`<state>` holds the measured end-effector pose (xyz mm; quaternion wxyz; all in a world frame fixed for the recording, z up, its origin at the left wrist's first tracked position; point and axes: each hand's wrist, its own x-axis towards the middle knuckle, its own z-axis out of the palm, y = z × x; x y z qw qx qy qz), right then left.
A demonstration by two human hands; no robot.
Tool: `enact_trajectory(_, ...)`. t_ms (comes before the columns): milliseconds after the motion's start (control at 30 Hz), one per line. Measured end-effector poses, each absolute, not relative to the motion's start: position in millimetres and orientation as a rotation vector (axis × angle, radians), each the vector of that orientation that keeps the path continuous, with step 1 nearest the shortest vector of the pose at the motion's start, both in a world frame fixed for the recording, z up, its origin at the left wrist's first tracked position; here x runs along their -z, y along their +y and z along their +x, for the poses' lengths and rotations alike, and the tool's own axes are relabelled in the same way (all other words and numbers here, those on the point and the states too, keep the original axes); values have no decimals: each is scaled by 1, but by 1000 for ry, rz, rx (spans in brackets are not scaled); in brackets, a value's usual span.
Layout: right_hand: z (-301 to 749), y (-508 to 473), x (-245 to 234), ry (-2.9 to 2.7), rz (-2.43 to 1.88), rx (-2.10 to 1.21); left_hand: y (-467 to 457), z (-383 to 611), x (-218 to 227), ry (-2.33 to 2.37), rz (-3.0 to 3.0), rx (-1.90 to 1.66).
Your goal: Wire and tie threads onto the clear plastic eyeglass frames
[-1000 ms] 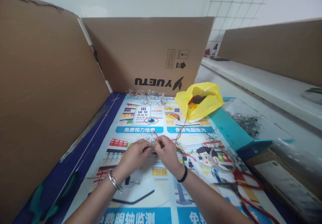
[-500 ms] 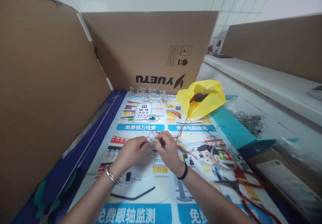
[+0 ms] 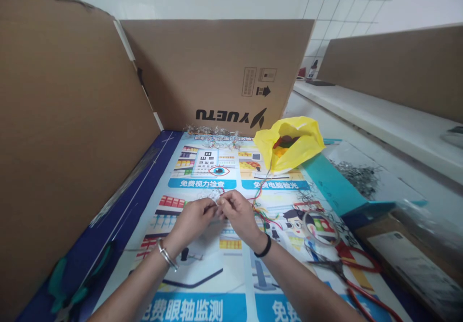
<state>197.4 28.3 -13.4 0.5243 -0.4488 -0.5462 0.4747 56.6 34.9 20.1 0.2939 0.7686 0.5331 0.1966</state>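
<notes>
My left hand (image 3: 195, 221) and my right hand (image 3: 239, 218) meet over the printed poster, fingertips pinched close together. Between and just beyond them shows a small tangle of thin, silvery wire (image 3: 212, 194), held at the fingertips; its exact form is too fine to make out. A bit of red thread shows behind the right fingers. To the right of that hand lie loose red, green and yellow threads (image 3: 266, 216), with a strand running up to a yellow bag (image 3: 304, 151).
Red-handled scissors (image 3: 338, 265) and a tape roll (image 3: 321, 228) lie at the right. Green-handled pliers (image 3: 77, 290) rest at the lower left. Wire pieces (image 3: 213, 130) line the back edge; dark bits (image 3: 358, 177) fill a blue box lid. Cardboard panels (image 3: 217, 66) stand left and behind.
Both hands have drawn closer, fingertips now almost touching. The left hand has shifted slightly right, and the wire tangle shows less between the fingers.
</notes>
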Motion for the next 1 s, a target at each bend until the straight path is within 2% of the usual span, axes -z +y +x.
enact_trajectory(200,201,31,18,-1525,-1099,-998,36,56,-19,1411,1972,-542)
enact_trajectory(367,205,28,19,-1957,-1166,-338,36,54,-22,1467,1998,-535)
enact_trajectory(500,203,26,24,-2143,-1257,-65,36,52,-24,1461,1997,-535)
enact_trajectory(1000,204,29,27,-2056,-1172,-145,36,50,-29,1343,1972,-499)
